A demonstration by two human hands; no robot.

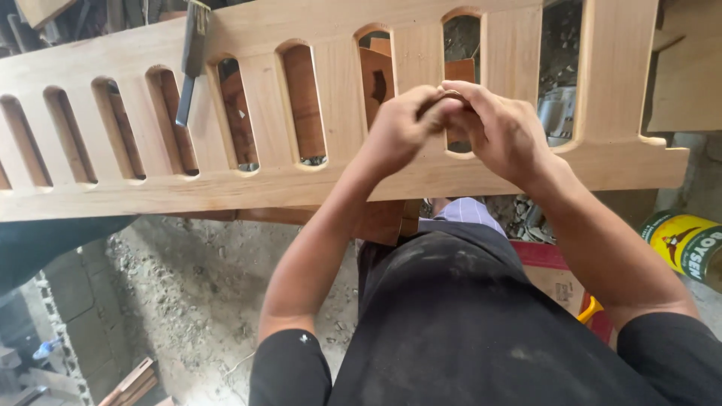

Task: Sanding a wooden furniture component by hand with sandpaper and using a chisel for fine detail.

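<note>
Fingers (444, 105) of both hands pinched together on small dark piece (430, 107) | over slotted wooden panel (301, 180)

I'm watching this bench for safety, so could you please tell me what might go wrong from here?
1. The chisel lies loose on the slatted wooden panel, across one of its slots; a jolt might drop it through or off.
2. Both hands, left and right, meet over a slot at the panel's near rail, so neither steadies the panel, which may shift.
3. The can stands near the right elbow and could be knocked.
</note>
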